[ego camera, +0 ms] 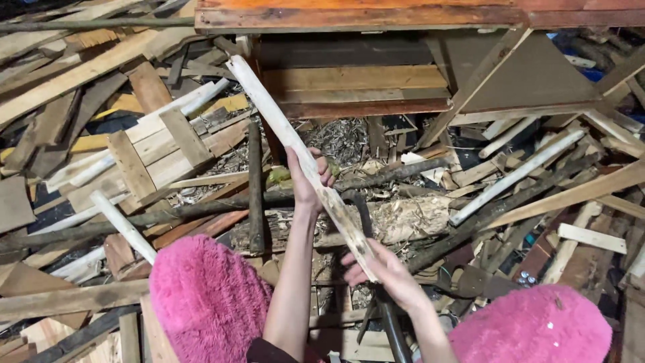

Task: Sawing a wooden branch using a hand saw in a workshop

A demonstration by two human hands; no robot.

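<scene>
Pale stick [289, 134] in both hands, scrap wood pile [154, 154], orange bench [363, 17]

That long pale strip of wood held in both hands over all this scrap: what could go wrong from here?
1. The long pale wooden strip looks rough and weathered, and the left hand and right hand are bare, so splinters seem likely.
2. Its far end nears the orange-brown wooden bench; a swing could knock it.
3. The heap of loose planks and sticks all around might shift or trip someone.
</scene>
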